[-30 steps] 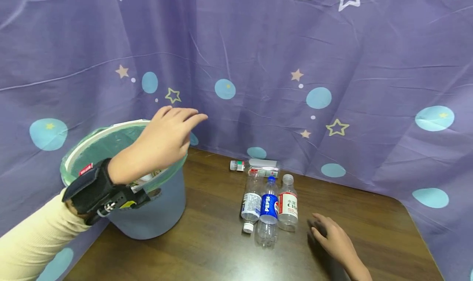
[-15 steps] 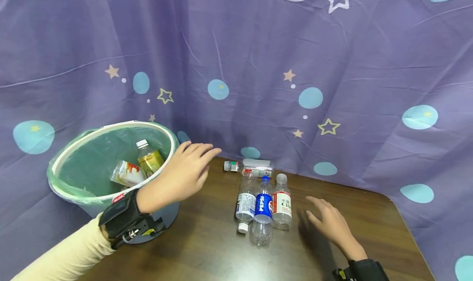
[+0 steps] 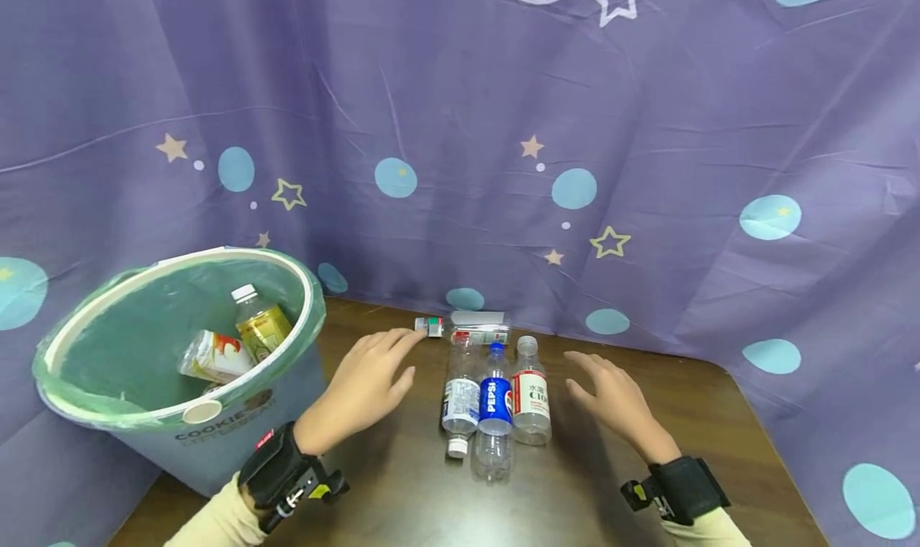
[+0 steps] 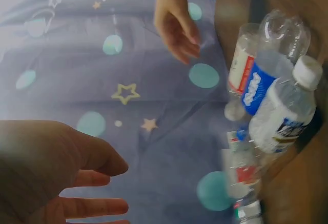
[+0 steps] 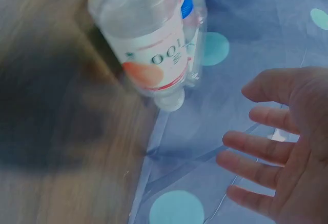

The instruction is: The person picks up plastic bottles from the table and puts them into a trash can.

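Observation:
Three plastic bottles lie side by side on the table: a clear bottle with a white label (image 3: 461, 403) and its white cap toward me, a Pepsi bottle (image 3: 495, 403) with a blue cap, and a bottle with a red-and-white label (image 3: 530, 395). Behind them another clear bottle (image 3: 480, 323) lies crosswise. My left hand (image 3: 366, 378) hovers left of the group, fingers extended and holding nothing. On the other side, my right hand (image 3: 611, 394) is held with spread fingers beside the red-and-white bottle. Its palm, seen in the right wrist view, holds nothing.
A grey-blue bin (image 3: 237, 443) with a green liner stands at the left. Inside it lie a yellow-labelled bottle (image 3: 263, 327) and a crumpled white-and-red package (image 3: 219, 357). A purple patterned curtain (image 3: 460, 100) hangs behind the table (image 3: 431, 515).
My left hand has moved from over the bin rightward and down to beside the bottles. My right hand has risen slightly. The view has shifted left, showing more of the bin's inside.

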Available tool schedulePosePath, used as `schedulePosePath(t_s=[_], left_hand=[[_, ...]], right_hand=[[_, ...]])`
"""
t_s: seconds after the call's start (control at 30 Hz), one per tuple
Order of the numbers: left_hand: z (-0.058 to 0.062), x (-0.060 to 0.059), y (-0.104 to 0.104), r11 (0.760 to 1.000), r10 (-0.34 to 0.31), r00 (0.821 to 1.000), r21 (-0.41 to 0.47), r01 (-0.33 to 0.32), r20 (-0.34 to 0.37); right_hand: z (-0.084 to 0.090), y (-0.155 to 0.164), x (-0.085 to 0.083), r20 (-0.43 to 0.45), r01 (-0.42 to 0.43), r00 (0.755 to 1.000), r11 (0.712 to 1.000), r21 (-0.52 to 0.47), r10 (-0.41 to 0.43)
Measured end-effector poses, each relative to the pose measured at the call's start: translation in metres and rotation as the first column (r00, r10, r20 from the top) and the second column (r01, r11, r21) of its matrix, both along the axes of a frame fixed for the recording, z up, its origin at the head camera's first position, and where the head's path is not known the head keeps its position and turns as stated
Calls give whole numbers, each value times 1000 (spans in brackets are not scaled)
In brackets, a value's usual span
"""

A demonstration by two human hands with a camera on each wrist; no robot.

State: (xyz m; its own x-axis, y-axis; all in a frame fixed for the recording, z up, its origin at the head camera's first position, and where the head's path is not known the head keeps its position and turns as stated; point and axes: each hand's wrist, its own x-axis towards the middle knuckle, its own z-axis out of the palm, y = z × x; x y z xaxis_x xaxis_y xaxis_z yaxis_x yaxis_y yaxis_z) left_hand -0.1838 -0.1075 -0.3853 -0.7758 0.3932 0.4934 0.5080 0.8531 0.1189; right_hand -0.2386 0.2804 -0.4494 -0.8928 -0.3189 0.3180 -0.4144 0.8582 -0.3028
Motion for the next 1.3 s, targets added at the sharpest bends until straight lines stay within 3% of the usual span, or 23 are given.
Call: schedulePosePath(t_s=[0.17,0.3,0.53,0.83,1.3], left_hand=[[-33,-11,0,998,6,998,68,-11,65],[-58,-20,1,992,-19,997,123,10,73],[-91,-20,-4,985,-8,991,175,-15,131],[-94,-17,-4,968,-1,981,245,-48,196],[-95,-8,3,962,-4,964,264,-69,265]], right_hand=[[6,-13,-2,29,51,998,999,-13,-50],[7,-18,0,41,83,996,996,-32,-82],[-4,-26,1,56,106,993,992,-62,-102],[-16,-47,-5,105,210,974,973,-94,-200],[-31,-70,-3,216,357,916,932,-54,-338]])
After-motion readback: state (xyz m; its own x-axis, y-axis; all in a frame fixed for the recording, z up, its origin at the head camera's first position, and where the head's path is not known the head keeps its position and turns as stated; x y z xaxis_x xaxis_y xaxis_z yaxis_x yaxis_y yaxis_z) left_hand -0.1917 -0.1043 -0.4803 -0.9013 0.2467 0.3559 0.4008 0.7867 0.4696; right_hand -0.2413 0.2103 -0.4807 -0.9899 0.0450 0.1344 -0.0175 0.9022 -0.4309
